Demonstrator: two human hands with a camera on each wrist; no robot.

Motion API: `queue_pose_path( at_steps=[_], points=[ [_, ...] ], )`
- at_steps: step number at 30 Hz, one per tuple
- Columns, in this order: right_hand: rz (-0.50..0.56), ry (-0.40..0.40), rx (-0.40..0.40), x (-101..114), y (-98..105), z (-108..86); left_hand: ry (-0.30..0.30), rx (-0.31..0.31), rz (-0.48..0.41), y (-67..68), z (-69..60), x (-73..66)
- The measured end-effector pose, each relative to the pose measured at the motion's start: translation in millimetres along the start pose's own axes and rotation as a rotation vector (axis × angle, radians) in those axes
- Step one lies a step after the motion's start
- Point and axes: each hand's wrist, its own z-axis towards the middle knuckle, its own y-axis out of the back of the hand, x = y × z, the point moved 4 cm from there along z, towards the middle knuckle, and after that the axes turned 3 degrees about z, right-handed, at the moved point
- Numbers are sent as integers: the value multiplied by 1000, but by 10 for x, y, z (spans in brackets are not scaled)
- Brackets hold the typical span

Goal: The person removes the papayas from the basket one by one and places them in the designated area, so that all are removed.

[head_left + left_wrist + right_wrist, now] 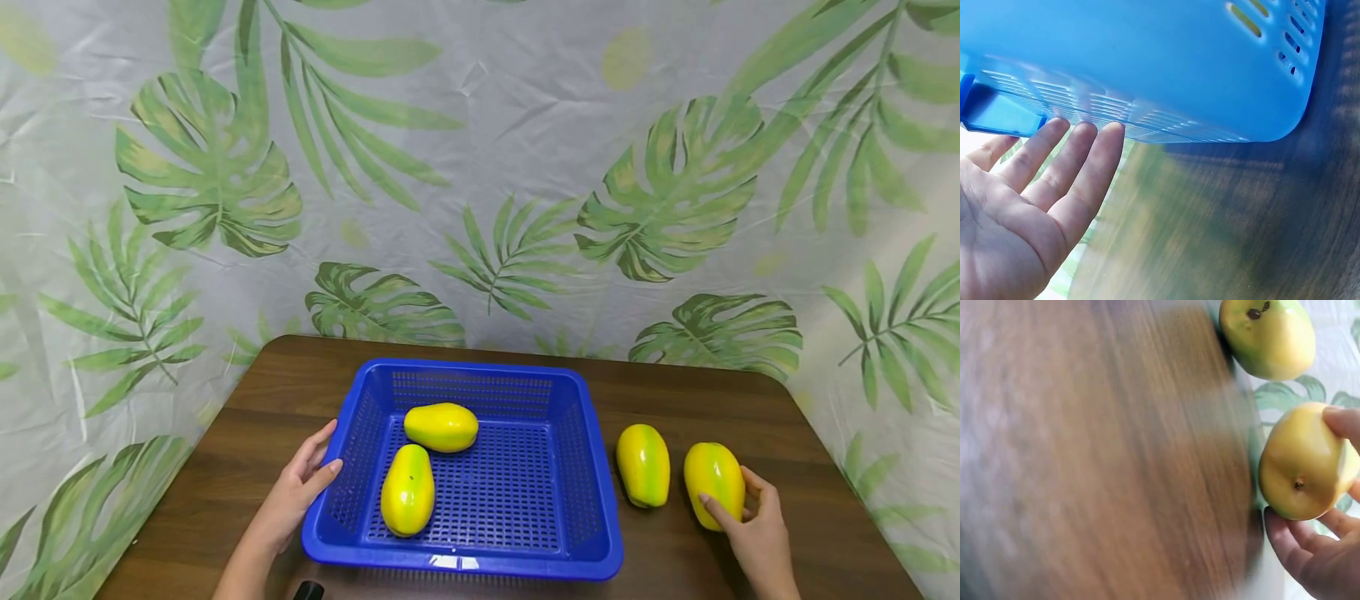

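Observation:
A blue plastic basket (pixel 480 564) with slotted walls stands on the table, two yellow-green papayas (pixel 441 427) lying in its left part. My left hand (pixel 295 487) is at the basket's left side, its thumb by the rim. In the left wrist view, the fairly straight fingers of that hand (pixel 1041 187) touch the basket's outer wall (pixel 1147 69). To the right of the basket, my right hand (pixel 757 533) holds a papaya (pixel 712 479) between thumb and fingers. The right wrist view shows the held papaya (pixel 1304 469) end-on. Another papaya (pixel 643 467) lies between basket and right hand.
The brown wooden table (pixel 288 379) has rounded back corners. Behind it hangs a grey leaf-patterned cloth (pixel 517 108). A small black object (pixel 309 590) shows at the bottom edge, left of the basket's front; its kind cannot be told.

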Motion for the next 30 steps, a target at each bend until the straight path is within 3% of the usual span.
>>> queue_pose_path(
  at_steps=[20,30],
  points=[
    [47,-11,162,-81,-50,35,20,-6,-1,1,0,22],
    [104,6,124,-41,-14,9,22,-7,10,0,3,20]
  ],
)
